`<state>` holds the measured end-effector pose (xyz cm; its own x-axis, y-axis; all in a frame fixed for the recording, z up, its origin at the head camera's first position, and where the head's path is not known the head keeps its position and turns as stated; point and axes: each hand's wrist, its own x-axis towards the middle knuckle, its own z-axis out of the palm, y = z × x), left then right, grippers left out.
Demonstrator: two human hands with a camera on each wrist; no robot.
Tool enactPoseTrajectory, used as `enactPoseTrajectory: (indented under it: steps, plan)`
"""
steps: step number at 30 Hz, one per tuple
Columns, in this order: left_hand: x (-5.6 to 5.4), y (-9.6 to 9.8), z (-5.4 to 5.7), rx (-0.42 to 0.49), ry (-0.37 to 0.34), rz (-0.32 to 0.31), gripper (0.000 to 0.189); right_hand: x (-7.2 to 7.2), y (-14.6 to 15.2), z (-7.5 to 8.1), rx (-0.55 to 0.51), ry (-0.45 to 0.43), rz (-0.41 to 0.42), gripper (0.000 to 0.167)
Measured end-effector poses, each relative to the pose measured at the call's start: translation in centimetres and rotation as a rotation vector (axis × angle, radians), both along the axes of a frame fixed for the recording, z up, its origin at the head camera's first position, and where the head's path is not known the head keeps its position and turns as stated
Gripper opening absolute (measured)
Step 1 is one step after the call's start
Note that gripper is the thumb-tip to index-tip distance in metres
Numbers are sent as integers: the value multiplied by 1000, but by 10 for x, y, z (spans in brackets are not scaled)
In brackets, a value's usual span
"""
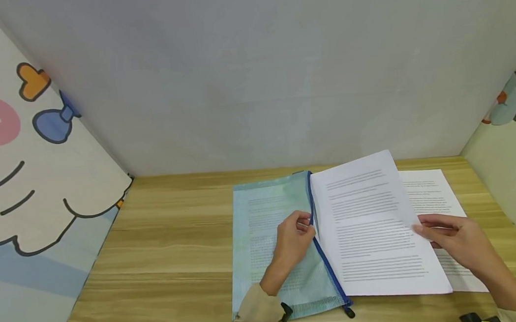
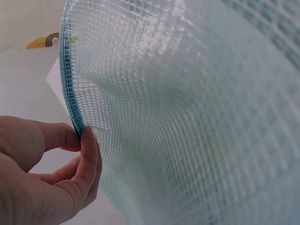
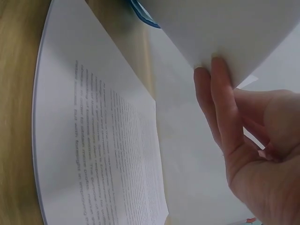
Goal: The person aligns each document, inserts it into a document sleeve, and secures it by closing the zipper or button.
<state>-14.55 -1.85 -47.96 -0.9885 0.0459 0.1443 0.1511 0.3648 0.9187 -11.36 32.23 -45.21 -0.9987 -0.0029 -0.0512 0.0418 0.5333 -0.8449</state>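
Note:
A translucent light-blue mesh zipper pouch lies on the table, with printed text showing through it. My left hand pinches the pouch's blue zipper edge between thumb and fingers; in the left wrist view the mesh stands lifted beside that hand. My right hand pinches the right edge of a printed paper sheet, raised and tilted, its left edge at the pouch's opening. How many sheets are held I cannot tell. Beneath it, a printed paper stack lies on the table, partly covered.
The wooden table reaches back to a grey wall. Cartoon-printed panels stand at the left and right. A dark zipper pull hangs at the pouch's near corner.

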Motion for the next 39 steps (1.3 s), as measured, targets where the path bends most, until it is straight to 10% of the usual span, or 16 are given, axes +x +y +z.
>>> enactPoseTrajectory:
  steps: [39]
  plan:
    - [1,0,1,15,-28,-59,22,-16,-5,-9,-147,-162,-18,47]
